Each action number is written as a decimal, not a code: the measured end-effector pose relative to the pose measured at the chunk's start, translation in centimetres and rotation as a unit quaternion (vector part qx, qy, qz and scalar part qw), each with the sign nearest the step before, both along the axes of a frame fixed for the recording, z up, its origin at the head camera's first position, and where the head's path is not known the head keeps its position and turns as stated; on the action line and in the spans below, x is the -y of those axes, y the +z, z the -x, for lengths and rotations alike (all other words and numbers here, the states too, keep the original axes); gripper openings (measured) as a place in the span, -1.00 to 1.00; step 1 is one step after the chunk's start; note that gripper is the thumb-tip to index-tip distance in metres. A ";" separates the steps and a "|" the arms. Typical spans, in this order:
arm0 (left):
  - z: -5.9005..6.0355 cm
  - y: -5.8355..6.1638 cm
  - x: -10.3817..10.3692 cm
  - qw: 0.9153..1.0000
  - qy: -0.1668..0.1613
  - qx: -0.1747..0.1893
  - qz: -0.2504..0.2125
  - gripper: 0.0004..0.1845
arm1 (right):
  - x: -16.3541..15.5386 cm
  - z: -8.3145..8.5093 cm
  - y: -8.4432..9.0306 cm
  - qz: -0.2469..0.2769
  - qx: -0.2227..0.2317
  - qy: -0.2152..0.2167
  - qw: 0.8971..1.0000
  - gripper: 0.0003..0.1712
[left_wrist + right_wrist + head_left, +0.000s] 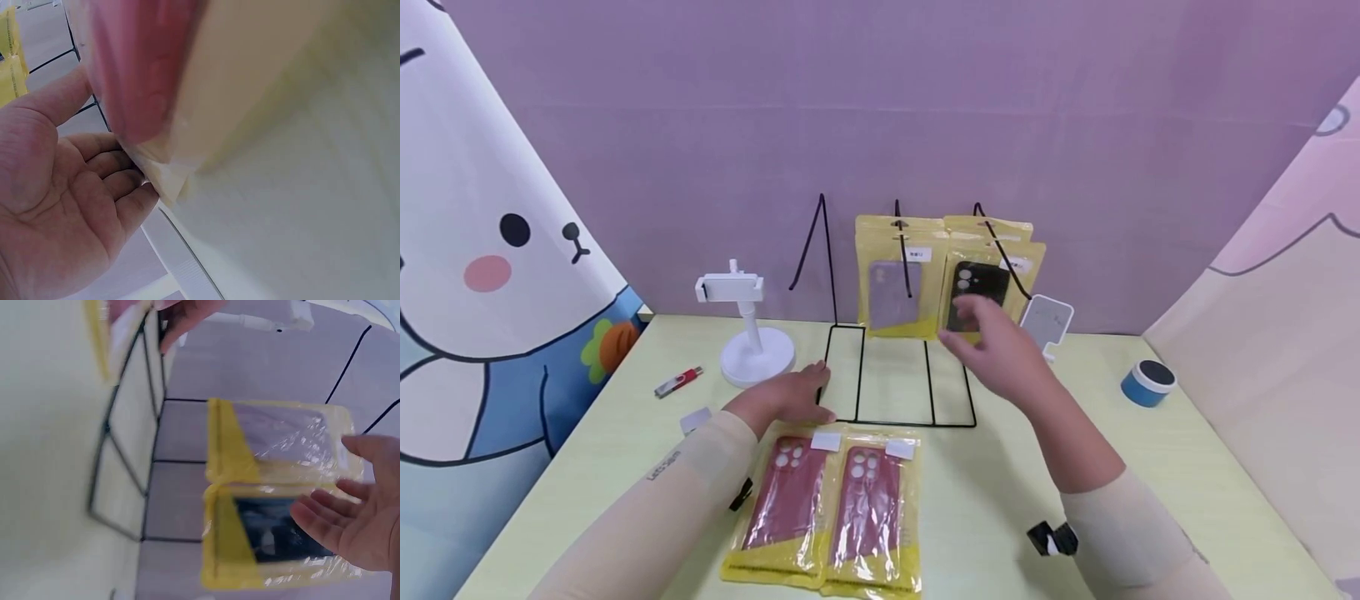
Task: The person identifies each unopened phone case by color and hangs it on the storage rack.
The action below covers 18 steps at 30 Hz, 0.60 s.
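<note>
1. Two packs of red phone cases (827, 508) lie side by side on the desk (1150, 467), close to the person, each in a yellow-edged clear bag.
2. Left hand (790, 398) sits low at the top edge of the left red pack, right beside the front left corner of the black wire rack (895, 379); the left wrist view shows its fingers (119, 187) loosely bent with the bag's corner touching the fingertips, and whether they actually pinch it cannot be told.
3. Right hand (992, 346) is up in the air with fingers spread and straight, gripping nothing, just in front of the black case pack (977, 292).
4. That black case pack hangs on the rack's right hook, and a purple case pack (895, 283) hangs just beside it on the middle hook; the left hook is bare.
5. From the right wrist view, the open palm and fingers (350, 519) are close to the black case pack (269, 540) but whether they touch it is unclear.
6. Off to the left, a white phone stand (752, 342) is on the desk, with a red USB stick (677, 382) lying further left.
7. Behind the right hand a small white holder (1048, 321) peeks out, and a blue and white roll (1148, 382) sits well apart near the right edge.
</note>
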<state>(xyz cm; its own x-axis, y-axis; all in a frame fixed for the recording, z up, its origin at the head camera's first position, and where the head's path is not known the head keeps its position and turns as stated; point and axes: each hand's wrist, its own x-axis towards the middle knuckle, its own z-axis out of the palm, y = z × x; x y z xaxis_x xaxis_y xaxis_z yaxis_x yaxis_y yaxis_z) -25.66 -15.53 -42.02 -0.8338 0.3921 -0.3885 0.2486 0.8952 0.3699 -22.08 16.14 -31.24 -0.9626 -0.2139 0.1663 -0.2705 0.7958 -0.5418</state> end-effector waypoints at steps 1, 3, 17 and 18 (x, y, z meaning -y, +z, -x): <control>0.0 0.0 0.0 1.000 0.000 0.001 0.000 -0.01 | -0.4 -0.3 -0.5 -0.014 0.010 0.007 1.000 -0.21; 0.1 0.0 0.0 1.000 -0.002 0.000 -0.001 -0.02 | -1.3 -0.7 -1.7 -0.044 0.029 0.022 0.998 -0.22; 0.0 0.0 -0.1 1.000 0.005 0.005 0.001 -0.04 | -4.6 -0.1 -9.4 -0.168 0.172 0.090 0.967 0.08; -0.1 0.0 -0.2 1.000 0.005 0.006 0.002 -0.04 | -4.6 0.0 -9.7 -0.174 0.180 0.087 0.964 0.10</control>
